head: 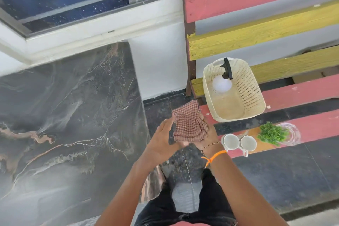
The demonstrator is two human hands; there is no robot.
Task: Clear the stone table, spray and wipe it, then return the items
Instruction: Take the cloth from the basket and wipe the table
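Right hand (203,134): palm up under a folded red-and-white checked cloth (189,123), fingers cupped beneath it; thin beaded bracelet and orange thread at the wrist.

Left hand (165,139): fingers straight and together, flat against the cloth's left edge, thumb at its near corner.

Cloth: small woven check, folded into a rough square of several layers, edges slightly uneven; held between both hands over the dark floor, between the tabletop and the bench.

Dark grey stone tabletop (64,115): left of the hands; polished, with pale and rust-coloured veins, bare and streaked.

Two white ceramic cups (238,142): just right of the right hand, side by side on the painted slatted wooden bench (275,97).

Small green leafy plant (271,134): right of the cups, on the bench.

Cream perforated plastic basket (234,90): beyond the right hand, on the bench, holding a white spray bottle with a black trigger head (222,80).
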